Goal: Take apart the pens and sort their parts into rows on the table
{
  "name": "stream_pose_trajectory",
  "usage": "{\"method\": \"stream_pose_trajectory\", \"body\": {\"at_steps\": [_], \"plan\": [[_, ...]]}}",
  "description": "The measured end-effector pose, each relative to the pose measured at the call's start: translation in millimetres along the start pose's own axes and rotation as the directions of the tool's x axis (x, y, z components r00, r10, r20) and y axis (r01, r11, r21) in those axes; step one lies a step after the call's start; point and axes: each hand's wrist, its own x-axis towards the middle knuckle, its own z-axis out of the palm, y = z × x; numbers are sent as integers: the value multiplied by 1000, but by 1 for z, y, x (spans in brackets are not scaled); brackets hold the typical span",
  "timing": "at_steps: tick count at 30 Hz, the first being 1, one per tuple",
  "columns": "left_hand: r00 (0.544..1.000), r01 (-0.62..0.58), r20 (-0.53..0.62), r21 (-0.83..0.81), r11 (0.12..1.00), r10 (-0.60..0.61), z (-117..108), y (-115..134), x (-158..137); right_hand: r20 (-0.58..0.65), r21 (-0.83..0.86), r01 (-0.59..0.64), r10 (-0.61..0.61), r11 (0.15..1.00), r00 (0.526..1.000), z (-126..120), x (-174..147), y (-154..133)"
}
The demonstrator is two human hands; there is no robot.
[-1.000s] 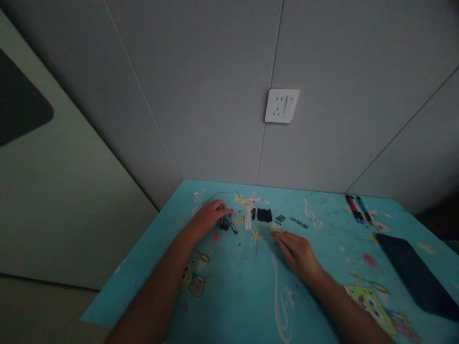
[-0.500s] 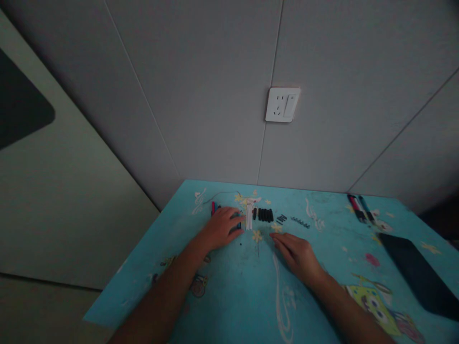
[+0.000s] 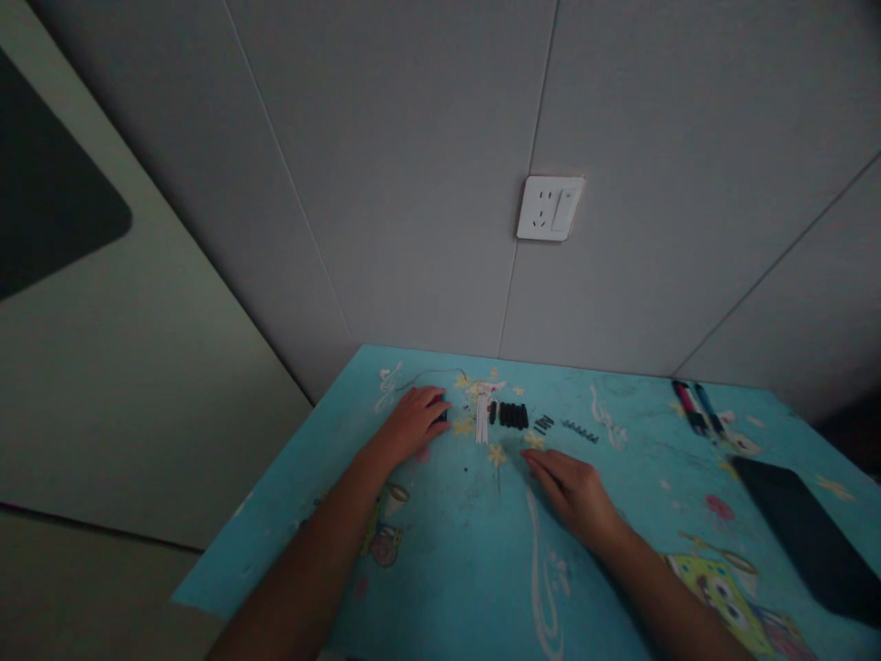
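Note:
My left hand (image 3: 415,424) lies on the table with its fingers curled around dark and red pen barrels (image 3: 442,415), which it mostly covers. To its right stands a bundle of white thin tubes, like pen refills (image 3: 482,419). Beside them come a row of short black cylinders (image 3: 513,415), several small dark sticks (image 3: 543,424) and a line of little dark coiled pieces (image 3: 580,431). My right hand (image 3: 568,485) rests nearer to me, thumb and forefinger pinched together. Anything between those fingertips is too small to make out.
The blue cartoon-printed table cover (image 3: 440,569) meets a grey wall with a white socket (image 3: 551,208). Several pens (image 3: 698,408) lie at the back right, and a dark flat slab (image 3: 802,528) is at the right edge. A pale cabinet panel (image 3: 138,367) stands left.
My left hand has slid left, away from the white tubes, and its fingers have drawn in with the barrels. My right hand has stayed pinched in place. The view shifted slightly.

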Motion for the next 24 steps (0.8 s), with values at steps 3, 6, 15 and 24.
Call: {"method": "stream_pose_trajectory", "body": {"at_steps": [3,6,15,24], "plan": [[999,32,-40,-15,999,-33,3,-1,-1,-8,-2,-9,9,1000,1000,1,-1,1],[999,26,-32,-48,999,-27,7,0,-2,-11,8,-15,15,1000,1000,2,-1,1],[999,-37,18,-88,995,38,5,-5,0,54,3,-35,35,999,998,3,-1,1],[970,167,-181,-3,986,-165,6,-31,-2,62,5,-37,37,999,997,2,0,1]]}}
